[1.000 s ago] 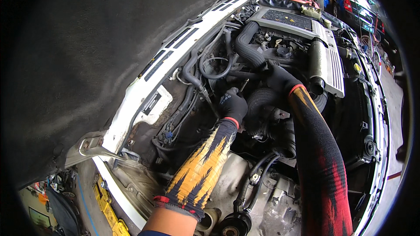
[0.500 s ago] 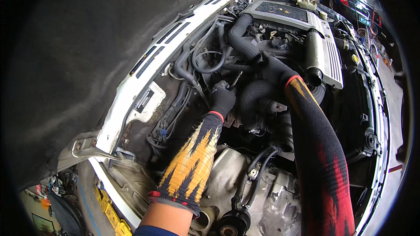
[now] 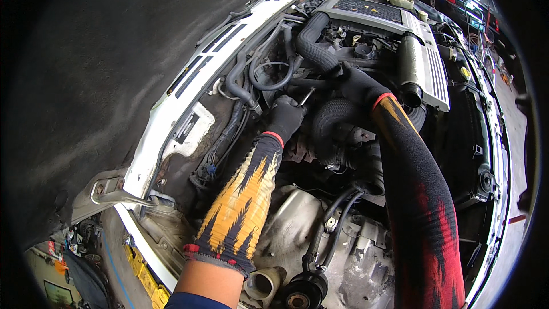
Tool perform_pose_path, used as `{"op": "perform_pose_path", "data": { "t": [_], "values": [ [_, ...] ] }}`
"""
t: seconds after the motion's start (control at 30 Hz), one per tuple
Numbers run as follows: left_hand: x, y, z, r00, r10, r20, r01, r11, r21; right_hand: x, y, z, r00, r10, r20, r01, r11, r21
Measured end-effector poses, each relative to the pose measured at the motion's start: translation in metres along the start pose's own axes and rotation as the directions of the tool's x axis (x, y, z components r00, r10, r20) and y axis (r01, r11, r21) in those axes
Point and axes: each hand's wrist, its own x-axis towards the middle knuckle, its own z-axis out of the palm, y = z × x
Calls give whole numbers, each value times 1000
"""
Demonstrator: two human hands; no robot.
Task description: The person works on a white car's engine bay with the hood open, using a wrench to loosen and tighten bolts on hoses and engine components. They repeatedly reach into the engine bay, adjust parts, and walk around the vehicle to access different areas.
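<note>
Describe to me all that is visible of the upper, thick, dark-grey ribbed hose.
The upper, thick, dark-grey ribbed hose looks rubbery, with fine ridges. It starts beside the silver-grey cover with black mesh, bends like an elbow and runs toward the black-gloved right hand. The hand seems to touch its lower end, partly hidden there.

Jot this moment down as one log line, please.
left hand: holding metal tool | right hand: by ribbed hose, grip unclear | nearby: silver engine cover

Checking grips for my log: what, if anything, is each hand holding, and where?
Left hand: a slim, silver metal tool, gripped behind its exposed end. Right hand: at a black, ribbed, curved hose's lower end; whether gripping, cannot tell.
</note>
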Motion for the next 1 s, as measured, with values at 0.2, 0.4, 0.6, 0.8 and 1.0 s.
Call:
{"op": "perform_pose_path", "data": {
  "t": [0.2,0.4,0.6,0.8,1.0],
  "values": [
    [0,4,-1,974,-207,94,221,959,-179,4,24,17,1000,9,-13,-10,998,-59],
    [5,5,0,996,-93,17,93,996,2,8,32,26,994,33,-100,-22,993,113],
    [-2,7,-9,993,-84,79,93,988,-122,13,47,40,989,126,-83,-106,971,215],
    [-9,18,-11,897,-359,258,433,831,-349,17,44,40,990,116,-76,-106,988,116],
    [-27,38,-55,945,-57,321,-39,958,285,-7,-8,-2,921,328,-210,-253,914,318]
  ]
}}
